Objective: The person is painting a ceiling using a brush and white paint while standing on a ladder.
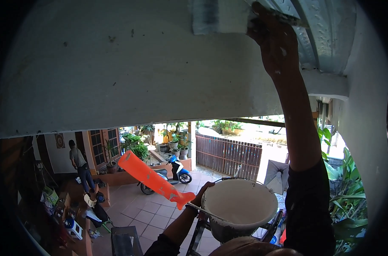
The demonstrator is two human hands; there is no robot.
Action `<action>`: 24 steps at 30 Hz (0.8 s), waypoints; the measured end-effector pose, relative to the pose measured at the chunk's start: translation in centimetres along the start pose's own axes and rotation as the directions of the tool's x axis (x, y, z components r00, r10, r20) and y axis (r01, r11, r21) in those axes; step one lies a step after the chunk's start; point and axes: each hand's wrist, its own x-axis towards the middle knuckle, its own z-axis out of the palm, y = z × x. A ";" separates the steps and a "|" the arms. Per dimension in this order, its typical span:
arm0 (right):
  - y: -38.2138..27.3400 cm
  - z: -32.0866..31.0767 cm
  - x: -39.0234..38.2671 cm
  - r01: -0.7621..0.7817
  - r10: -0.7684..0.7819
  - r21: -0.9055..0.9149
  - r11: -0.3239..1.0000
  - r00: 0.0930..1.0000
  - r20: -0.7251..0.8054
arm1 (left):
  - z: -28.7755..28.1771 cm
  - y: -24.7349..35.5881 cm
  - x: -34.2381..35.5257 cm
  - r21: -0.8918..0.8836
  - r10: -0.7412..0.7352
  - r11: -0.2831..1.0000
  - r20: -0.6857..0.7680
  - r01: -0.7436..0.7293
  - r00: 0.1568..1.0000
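My right hand is raised overhead and grips a paint roller, whose white sleeve presses against the grey-white wall band near the top edge. My left hand is low in the middle. It holds the wire handle of a bucket filled with white paint, together with an orange plastic handle that sticks out up and to the left, spattered with paint. The bucket hangs close to my body, beside my right arm's dark sleeve.
I am high above a tiled courtyard. Below are a blue scooter, a person standing by a wooden door, potted plants, a brown slatted gate and ladder rails under the bucket. Moulded trim runs at the upper right.
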 end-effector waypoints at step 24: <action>1.6 0.8 4.8 -0.158 0.009 -0.173 0.972 0.763 -0.646 | -3.2 -1.2 2.7 -0.090 -0.153 0.982 0.157 0.168 0.976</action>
